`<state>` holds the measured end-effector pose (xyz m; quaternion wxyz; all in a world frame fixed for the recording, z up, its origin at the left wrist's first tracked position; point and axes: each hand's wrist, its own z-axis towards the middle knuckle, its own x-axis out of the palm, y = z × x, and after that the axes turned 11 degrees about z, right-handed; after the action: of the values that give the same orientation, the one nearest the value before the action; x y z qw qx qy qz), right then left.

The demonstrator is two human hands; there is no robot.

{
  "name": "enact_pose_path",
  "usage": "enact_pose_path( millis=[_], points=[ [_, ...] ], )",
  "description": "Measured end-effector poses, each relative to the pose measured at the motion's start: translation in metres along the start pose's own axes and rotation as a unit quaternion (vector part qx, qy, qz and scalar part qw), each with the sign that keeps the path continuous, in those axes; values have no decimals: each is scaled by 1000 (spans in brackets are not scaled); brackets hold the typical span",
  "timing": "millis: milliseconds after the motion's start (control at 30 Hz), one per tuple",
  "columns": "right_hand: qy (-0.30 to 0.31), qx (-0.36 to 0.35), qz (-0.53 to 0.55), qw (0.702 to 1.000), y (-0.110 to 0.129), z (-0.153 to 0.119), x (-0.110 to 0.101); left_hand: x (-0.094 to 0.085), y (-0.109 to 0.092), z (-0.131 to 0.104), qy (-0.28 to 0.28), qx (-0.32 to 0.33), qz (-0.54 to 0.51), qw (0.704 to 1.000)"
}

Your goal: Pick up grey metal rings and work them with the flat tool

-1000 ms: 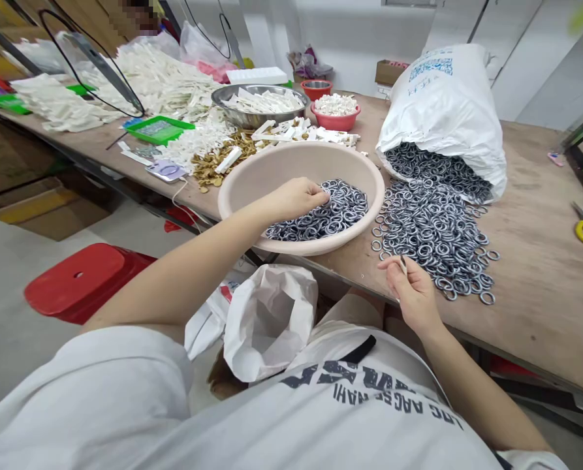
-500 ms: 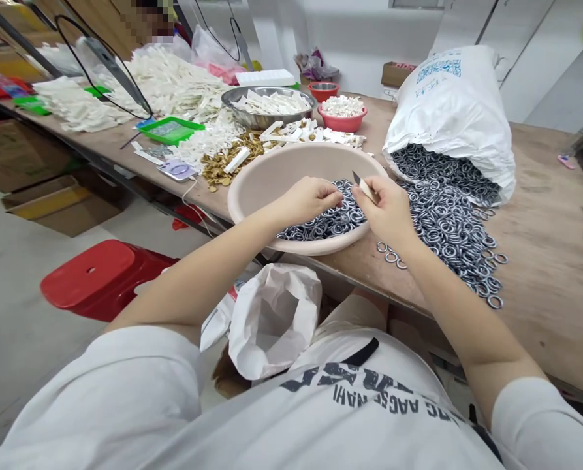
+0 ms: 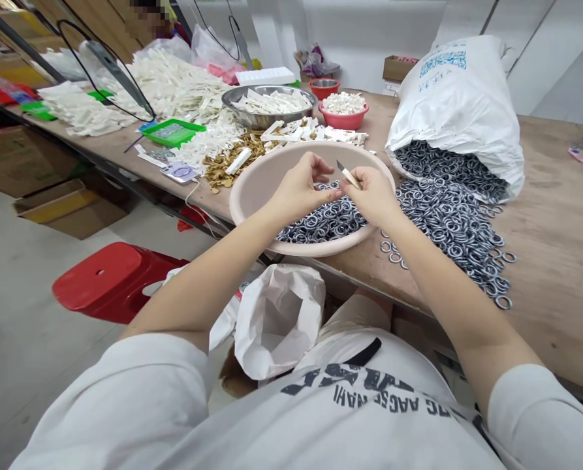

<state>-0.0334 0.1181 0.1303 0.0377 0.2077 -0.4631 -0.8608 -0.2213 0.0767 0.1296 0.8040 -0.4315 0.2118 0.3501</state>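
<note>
A small knife (image 3: 348, 175) with a dark pointed blade and a pale handle is gripped in my right hand (image 3: 373, 194), its tip slanting up and left. My left hand (image 3: 301, 188) is open, thumb and fingers apart, with the thumb close by my right fingertips. I see nothing between its fingers. Both hands are over a large pale pink basin (image 3: 266, 173) that holds many grey rings (image 3: 320, 222). More loose rings (image 3: 442, 222) lie in a heap to the right, spilling from the mouth of a white sack (image 3: 460, 98).
An open white bag (image 3: 276, 326) hangs below the table edge before me. Left of the basin lie brown pieces (image 3: 222, 170) and a green tray (image 3: 172, 132). Behind are a steel bowl (image 3: 237, 117) of white strips and a red bowl (image 3: 343, 121). A red stool (image 3: 110, 277) stands lower left.
My right hand has moved left with the knife, closer to my left hand. The left hand's thumb and fingers have spread apart. The view has shifted slightly.
</note>
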Motion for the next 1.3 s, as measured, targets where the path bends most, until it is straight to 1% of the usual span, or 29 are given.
enact_pose_path(
  millis=[67, 100, 167, 200, 233, 267, 300, 333, 367, 400, 433, 467, 500, 567, 600, 667, 733, 800, 867, 933, 1000, 1033, 1100, 1167, 1233, 1300],
  points=[
    [-56, -20, 50, 997, -1, -2, -2, -4, 0, 1, -13, 20, 49, 999],
    [-86, -29, 83, 992, -2, -6, -5, -8, -5, 0, -33, 35, 75, 996],
    [-135, -41, 141, 980, -3, -22, -18, -15, -23, -9, -112, 84, 114, 984],
    [-154, -39, 159, 974, -4, -34, -29, -17, -35, -17, -152, 123, 128, 972],
    [-169, -35, 170, 970, -5, -50, -41, -17, -48, -27, -186, 176, 135, 957],
    [-186, -26, 174, 967, -7, -67, -54, -15, -61, -39, -195, 221, 140, 945],
    [-195, -11, 175, 965, -9, -87, -67, -9, -73, -52, -190, 267, 135, 935],
    [-207, 7, 170, 963, -12, -108, -80, 2, -83, -65, -166, 306, 128, 929],
    [-219, 30, 162, 962, -15, -129, -91, 16, -91, -77, -103, 343, 131, 924],
    [-224, 60, 149, 961, -20, -150, -101, 34, -97, -88, -44, 357, 138, 923],
    [-229, 94, 135, 960, -25, -169, -110, 54, -102, -96, 2, 360, 149, 921],
    [-235, 125, 122, 956, -31, -188, -116, 76, -104, -101, 39, 340, 166, 925],
    [-240, 148, 111, 953, -37, -204, -121, 98, -105, -104, 75, 304, 185, 932],
    [-246, 182, 87, 948, -47, -229, -127, 137, -101, -102, 152, 231, 206, 939],
    [-247, 192, 79, 947, -51, -238, -128, 152, -98, -99, 180, 206, 211, 938],
    [-250, 204, 76, 943, -55, -250, -129, 173, -91, -93, 209, 168, 223, 937],
    [-255, 206, 80, 941, -56, -253, -128, 182, -86, -89, 216, 151, 228, 937],
    [-252, 200, 65, 945, -55, -251, -126, 183, -86, -90, 208, 142, 205, 946],
    [-223, 174, 28, 959, -53, -248, -124, 182, -93, -95, 195, 133, 133, 963],
    [-174, 136, -6, 975, -50, -245, -122, 181, -105, -101, 185, 128, 27, 974],
    [-133, 117, -12, 984, -49, -244, -122, 185, -118, -107, 183, 123, -66, 973],
    [-129, 118, -1, 985, -49, -245, -122, 188, -124, -109, 182, 116, -101, 971],
    [-143, 135, 40, 980, -50, -246, -124, 196, -134, -111, 180, 95, -142, 969],
    [-164, 157, 91, 970, -52, -249, -127, 203, -140, -111, 184, 75, -160, 967],
    [-175, 178, 132, 959, -54, -250, -129, 207, -143, -110, 193, 58, -172, 964],
    [-192, 192, 159, 949, -55, -251, -129, 209, -144, -110, 216, 43, -203, 954]
  ],
)
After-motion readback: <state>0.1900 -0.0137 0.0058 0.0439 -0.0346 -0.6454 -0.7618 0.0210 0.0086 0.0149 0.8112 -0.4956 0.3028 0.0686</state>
